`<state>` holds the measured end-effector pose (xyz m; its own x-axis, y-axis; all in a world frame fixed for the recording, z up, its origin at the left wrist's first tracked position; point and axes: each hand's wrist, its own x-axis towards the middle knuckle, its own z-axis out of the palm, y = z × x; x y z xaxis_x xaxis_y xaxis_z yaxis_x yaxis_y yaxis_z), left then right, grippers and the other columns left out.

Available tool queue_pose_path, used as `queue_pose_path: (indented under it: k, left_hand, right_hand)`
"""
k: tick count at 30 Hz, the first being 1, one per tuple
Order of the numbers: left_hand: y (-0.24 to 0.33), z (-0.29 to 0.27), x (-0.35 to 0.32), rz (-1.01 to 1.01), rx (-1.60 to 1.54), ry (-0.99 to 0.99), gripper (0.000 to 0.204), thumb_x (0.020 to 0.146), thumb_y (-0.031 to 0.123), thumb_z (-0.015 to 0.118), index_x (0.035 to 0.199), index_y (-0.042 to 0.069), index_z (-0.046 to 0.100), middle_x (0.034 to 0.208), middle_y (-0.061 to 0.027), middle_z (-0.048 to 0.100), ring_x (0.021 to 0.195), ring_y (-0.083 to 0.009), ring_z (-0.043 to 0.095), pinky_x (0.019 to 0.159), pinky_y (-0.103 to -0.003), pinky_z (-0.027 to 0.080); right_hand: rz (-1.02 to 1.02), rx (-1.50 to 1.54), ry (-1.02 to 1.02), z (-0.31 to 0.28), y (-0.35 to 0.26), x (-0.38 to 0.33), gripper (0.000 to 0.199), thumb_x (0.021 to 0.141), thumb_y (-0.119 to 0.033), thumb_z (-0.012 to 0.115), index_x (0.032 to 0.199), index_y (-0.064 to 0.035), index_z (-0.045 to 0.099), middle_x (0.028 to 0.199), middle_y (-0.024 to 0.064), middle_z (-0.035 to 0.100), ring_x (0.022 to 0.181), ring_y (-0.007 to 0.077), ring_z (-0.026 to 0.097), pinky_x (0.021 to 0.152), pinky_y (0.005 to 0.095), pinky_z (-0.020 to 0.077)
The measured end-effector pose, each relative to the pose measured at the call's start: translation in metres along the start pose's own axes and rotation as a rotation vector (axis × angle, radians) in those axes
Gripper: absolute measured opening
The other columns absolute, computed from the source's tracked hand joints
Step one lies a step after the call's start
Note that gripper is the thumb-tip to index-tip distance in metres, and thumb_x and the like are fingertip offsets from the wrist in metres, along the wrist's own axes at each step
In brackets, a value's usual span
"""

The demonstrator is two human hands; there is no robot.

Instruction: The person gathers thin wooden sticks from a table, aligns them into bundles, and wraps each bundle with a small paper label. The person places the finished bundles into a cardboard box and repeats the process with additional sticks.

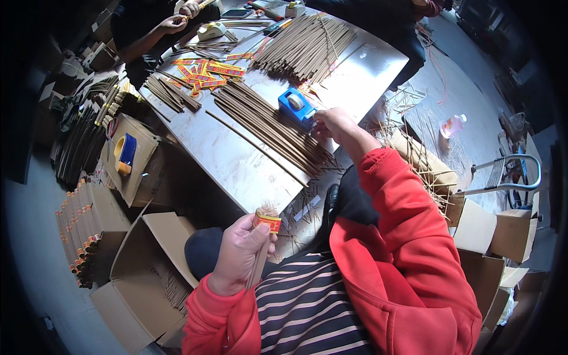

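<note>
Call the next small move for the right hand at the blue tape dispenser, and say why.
Probably pull a short strip of tape off the blue tape dispenser. The right hand is already at its cutting end on the metal table, while the left hand holds a bundle of incense sticks with a red and yellow label round its top, away from the table. Whether tape is already pinched, I cannot tell.

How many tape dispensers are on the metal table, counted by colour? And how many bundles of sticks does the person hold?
Blue tape dispenser, which the right hand touches: 1
White tape dispensers, at the far end of the metal table: 2
Wrapped stick bundle with a red and yellow band, held in the left hand: 1
Total: 4
</note>
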<state>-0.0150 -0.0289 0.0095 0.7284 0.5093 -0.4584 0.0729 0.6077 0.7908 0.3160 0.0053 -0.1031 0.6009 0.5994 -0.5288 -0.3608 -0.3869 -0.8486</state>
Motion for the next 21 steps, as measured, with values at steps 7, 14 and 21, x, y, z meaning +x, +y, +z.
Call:
queue_pose_path:
  k: [7,14,21]
  left_hand:
    - [-0.001,0.005,-0.002,0.035,0.019,0.022,0.028,0.088,0.023,0.059,0.102,-0.001,0.055,0.077,-0.0033,0.058,0.062,-0.0066,0.053,0.059,-0.018,0.045]
    - [0.005,0.004,-0.007,0.081,-0.019,0.066,0.026,0.088,0.021,0.058,0.101,-0.001,0.053,0.076,-0.0052,0.058,0.058,-0.0074,0.055,0.054,-0.016,0.046]
    - [-0.001,-0.006,-0.013,0.173,0.032,0.080,0.025,0.087,0.020,0.060,0.101,0.000,0.053,0.077,-0.0034,0.059,0.059,-0.0060,0.054,0.054,-0.016,0.045]
  right_hand:
    - [0.064,0.158,-0.028,0.000,0.002,0.003,0.013,0.082,-0.011,0.054,0.084,0.0017,0.053,0.078,0.0131,0.053,0.063,0.0229,0.058,0.053,0.0336,0.0527]
    - [-0.226,-0.108,-0.098,-0.018,-0.012,-0.043,0.011,0.084,-0.011,0.054,0.085,-0.0004,0.054,0.074,0.0060,0.056,0.064,0.0129,0.056,0.060,0.0250,0.0503]
    - [-0.354,0.039,-0.749,0.018,-0.018,-0.206,0.012,0.086,-0.013,0.061,0.089,-0.0021,0.056,0.072,0.0008,0.057,0.063,0.0069,0.054,0.060,0.0198,0.0456]
